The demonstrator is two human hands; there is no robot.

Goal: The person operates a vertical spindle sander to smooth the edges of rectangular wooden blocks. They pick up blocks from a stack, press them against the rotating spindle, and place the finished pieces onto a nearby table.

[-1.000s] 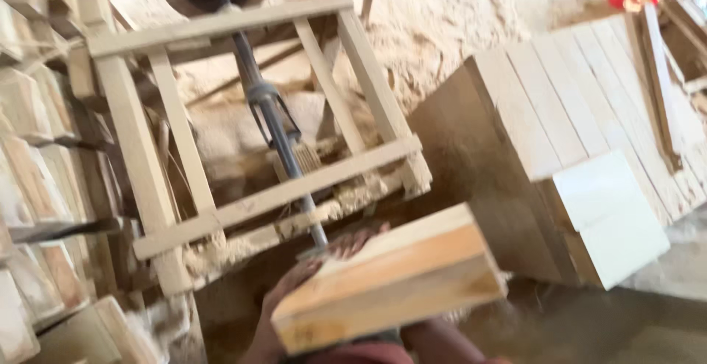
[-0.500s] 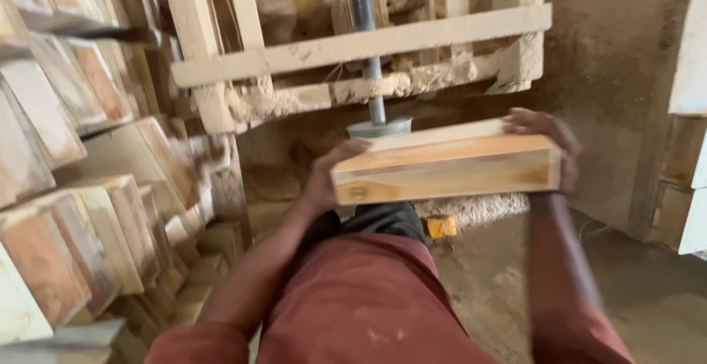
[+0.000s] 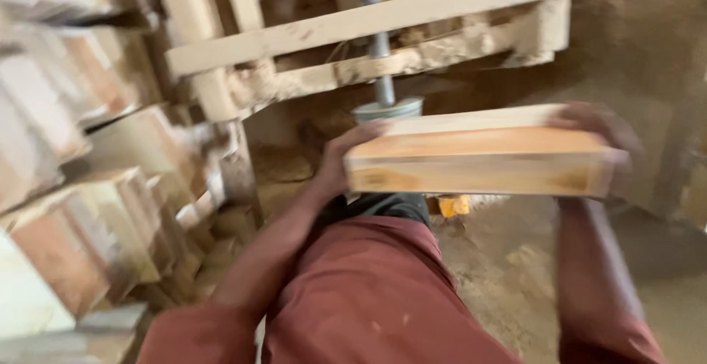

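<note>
Between both hands' fingers [image 3: 361, 132], end to end, sits the wooden block [image 3: 479, 159].

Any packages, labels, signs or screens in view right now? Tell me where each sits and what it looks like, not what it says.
No labels, signs or screens show.
Box-like thing: a pale, orange-tinted rectangular wooden block, unmarked, held across the middle between the left hand and the right hand.
Small yellow object on the dusty floor just below the block; too blurred to tell whether it is a package.
</note>
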